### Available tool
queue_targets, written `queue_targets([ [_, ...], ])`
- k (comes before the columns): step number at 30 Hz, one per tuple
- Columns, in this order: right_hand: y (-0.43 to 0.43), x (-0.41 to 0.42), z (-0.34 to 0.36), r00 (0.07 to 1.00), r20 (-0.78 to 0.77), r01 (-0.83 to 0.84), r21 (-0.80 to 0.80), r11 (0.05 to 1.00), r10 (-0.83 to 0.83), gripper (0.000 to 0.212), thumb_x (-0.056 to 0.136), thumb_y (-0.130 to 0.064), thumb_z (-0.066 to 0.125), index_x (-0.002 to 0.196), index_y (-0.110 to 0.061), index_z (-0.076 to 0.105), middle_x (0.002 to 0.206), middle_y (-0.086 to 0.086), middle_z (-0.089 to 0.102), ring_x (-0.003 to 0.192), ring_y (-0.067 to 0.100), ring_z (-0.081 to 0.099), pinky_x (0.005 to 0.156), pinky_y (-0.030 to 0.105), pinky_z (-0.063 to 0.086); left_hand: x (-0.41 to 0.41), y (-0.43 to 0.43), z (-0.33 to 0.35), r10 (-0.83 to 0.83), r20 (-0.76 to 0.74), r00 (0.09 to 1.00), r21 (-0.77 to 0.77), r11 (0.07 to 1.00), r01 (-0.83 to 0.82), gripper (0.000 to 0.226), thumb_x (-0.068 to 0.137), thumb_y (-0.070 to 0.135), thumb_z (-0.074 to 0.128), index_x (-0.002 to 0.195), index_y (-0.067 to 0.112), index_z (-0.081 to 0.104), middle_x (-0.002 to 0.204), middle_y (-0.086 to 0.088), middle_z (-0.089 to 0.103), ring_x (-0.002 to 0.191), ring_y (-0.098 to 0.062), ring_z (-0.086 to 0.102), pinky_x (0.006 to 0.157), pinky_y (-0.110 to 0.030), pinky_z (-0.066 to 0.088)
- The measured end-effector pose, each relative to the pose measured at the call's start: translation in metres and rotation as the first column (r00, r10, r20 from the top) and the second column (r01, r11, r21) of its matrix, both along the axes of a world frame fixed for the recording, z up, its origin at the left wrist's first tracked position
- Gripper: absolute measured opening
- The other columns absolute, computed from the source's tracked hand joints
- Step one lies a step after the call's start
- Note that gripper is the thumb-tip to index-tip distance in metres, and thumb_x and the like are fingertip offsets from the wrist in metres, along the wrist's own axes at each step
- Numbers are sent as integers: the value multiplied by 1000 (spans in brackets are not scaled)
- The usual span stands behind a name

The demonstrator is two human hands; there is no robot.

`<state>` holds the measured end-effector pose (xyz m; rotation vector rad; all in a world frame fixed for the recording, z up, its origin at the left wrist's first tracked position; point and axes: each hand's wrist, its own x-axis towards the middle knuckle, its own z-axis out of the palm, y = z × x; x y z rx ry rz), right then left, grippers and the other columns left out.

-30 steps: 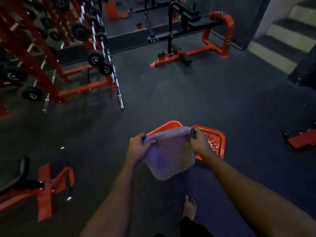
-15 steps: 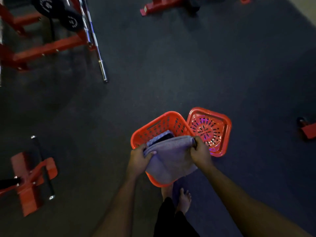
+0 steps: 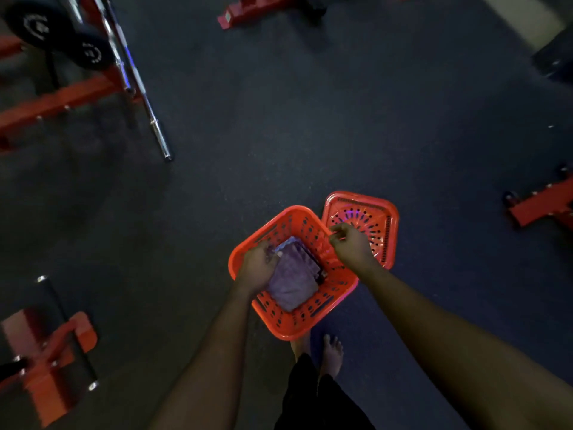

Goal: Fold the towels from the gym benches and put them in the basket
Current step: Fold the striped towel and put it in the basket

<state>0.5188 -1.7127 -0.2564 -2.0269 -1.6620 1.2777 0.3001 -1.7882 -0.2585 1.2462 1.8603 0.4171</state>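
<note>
Lilac towel (image 3: pixel 293 280), folded, lies inside the orange basket (image 3: pixel 297 321) at our feet. Our left hand (image 3: pixel 257 268) reaches into the basket, fingers curled on the towel's left edge. Our right hand (image 3: pixel 352 243) hovers over the far rim, fingers loosely curled, holding nothing. Second orange basket (image 3: pixel 389 225) sits just beside the first, on the dark floor (image 3: pixel 310 135).

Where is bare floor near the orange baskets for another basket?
Bare: dark rubber floor between the steel barbell and the orange plastic basket holding the folded purple towel; also between the empty orange basket and the red metal frame. Crowded: the towel basket, with left hand.
</note>
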Motion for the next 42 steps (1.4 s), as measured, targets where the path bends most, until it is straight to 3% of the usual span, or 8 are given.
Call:
queue_targets([
  [2, 6, 19, 30, 998, -32, 59, 53, 997, -58, 24, 88, -10, 63, 111, -10, 70, 102, 9, 74, 92, 23, 69, 87, 40, 54, 17, 16, 34, -62, 18, 998, 70, 996, 60, 18, 92, 20, 64, 104, 8, 65, 95, -1, 70, 87, -18, 65, 78, -29, 47],
  [7, 20, 87, 101, 977, -77, 212, 183, 960, -200, 21, 87, -11, 66, 108, -11, 71, 97, 3, 72, 87, 14, 65, 77, 23, 47, 79, 69, 100, -244, 46, 969, 237, 945, 227, 19, 94, 21, 63, 105, 6, 66, 92, -6, 70, 79, -16, 62, 68, -18, 39],
  [12, 29, 181, 150, 908, -207, 410, 261, 874, -364, 18, 88, -4, 66, 100, -18, 66, 90, 5, 69, 79, 19, 68, 85, 41, 57, 173, 124, 162, -439, 18, 898, 396, 828, 397, 13, 93, 21, 63, 95, 8, 65, 79, -1, 68, 69, -11, 60, 60, -13, 40],
  [18, 5, 313, 202, 798, -289, 602, 333, 726, -529, 15, 92, -5, 61, 104, -14, 64, 93, 10, 69, 70, 19, 67, 56, 14, 45, 315, 159, 212, -661, -67, 747, 541, 605, 584, 10, 94, 22, 62, 90, 13, 62, 67, 13, 58, 60, 5, 53, 57, -6, 36],
  [22, -26, 414, 218, 716, -316, 697, 363, 618, -622, 18, 93, -1, 60, 110, 0, 63, 92, 19, 68, 54, 4, 62, 49, 8, 44, 426, 161, 225, -780, -88, 620, 575, 468, 671, 8, 94, 22, 61, 94, 14, 63, 71, 11, 60, 61, 3, 53, 59, -7, 37],
  [25, -50, 499, 225, 655, -314, 753, 356, 554, -688, 16, 92, -3, 61, 108, -3, 65, 89, 14, 69, 61, 12, 65, 48, 9, 45, 520, 158, 226, -837, -89, 540, 582, 395, 710, 12, 95, 24, 61, 100, 14, 64, 81, 3, 67, 68, -6, 59, 65, -13, 43],
  [31, -81, 639, 229, 586, -295, 805, 312, 504, -754, 15, 93, -11, 63, 108, -10, 67, 95, 11, 74, 81, 22, 74, 58, 16, 47, 682, 151, 230, -884, -88, 459, 572, 333, 750, 12, 95, 27, 60, 101, 18, 63, 84, 3, 69, 73, -10, 62, 70, -25, 48],
  [42, -77, 855, 188, 485, -272, 871, 233, 432, -831, 16, 93, -15, 63, 108, -12, 65, 97, 9, 73, 73, 14, 71, 57, 15, 46, 917, 177, 190, -935, -97, 341, 473, 258, 842, 15, 96, 28, 59, 104, 17, 63, 90, 4, 68, 79, -9, 62, 71, -25, 46],
])
